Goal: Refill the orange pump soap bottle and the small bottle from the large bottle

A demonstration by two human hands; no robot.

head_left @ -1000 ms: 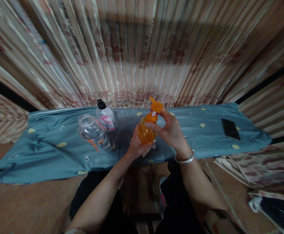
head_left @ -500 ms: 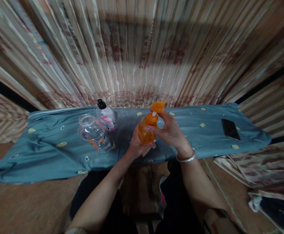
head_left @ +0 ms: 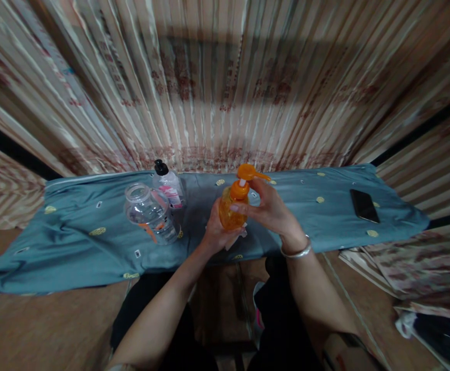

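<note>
An orange, see-through pump bottle [head_left: 232, 212] is held upright in my left hand [head_left: 216, 231], whose fingers wrap round its lower body. The orange pump head [head_left: 247, 172] is raised on a whitish stem, its spout pointing right. My right hand [head_left: 269, 208] is closed about the bottle's top: the thumb lies across the front below the collar, and the index finger reaches up under the spout. The other fingertips are hidden behind the bottle. A small white scrap [head_left: 240, 236], perhaps paper or plastic, shows beneath the bottle by my left hand.
On the blue patterned cloth [head_left: 76, 247] at left stand a clear wide-necked plastic bottle [head_left: 148, 211] and, just behind it, a clear pump bottle with a black top [head_left: 169, 184]. A black phone [head_left: 365, 205] lies far right. Pleated curtains [head_left: 209, 103] hang behind.
The pump head has turned, so its spout now points right and slightly toward me instead of right and away. My right hand has shifted slightly; my left hand keeps its hold.
</note>
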